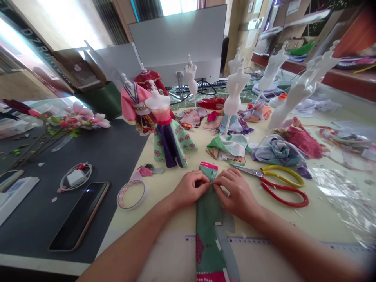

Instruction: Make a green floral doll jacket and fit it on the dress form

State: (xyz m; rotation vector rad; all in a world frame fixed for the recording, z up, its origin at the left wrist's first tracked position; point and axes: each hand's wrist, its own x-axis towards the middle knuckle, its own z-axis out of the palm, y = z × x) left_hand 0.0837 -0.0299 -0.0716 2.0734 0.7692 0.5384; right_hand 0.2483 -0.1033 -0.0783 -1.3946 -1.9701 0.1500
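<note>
Green cloth strip (207, 211), nearest the viewer, lies lengthwise down the cream work surface (311, 225), its far end between the person's hands. From where I stand it appears a smooth, flat-folded fabric with magenta bands at both ends, a row of pale dots and small white tabs along one side; a greyer layer shows beneath its right edge. It crosses a clear-looking ruler (249, 241). Beyond stand a doll-sized form in a strapless gown (172, 143), flared and floral with a dark purple panel, and glossy white bare forms (235, 94) amid crumpled cloth, including a blue-grey bundle (279, 150). Edges and clearance: scissors (261, 172) with yellow and red handles lie just right of the right hand, limiting room there; a ring-shaped tape roll (143, 199) rests left of the left hand, bare surface between. Crinkled clear film (337, 196) occupies the far right. Fingers: left hand (189, 188) has thumb and forefinger pinched narrowly on the strip, the others curled; right hand (235, 192) pinches the same spot, fingertips almost meeting the left's.
</note>
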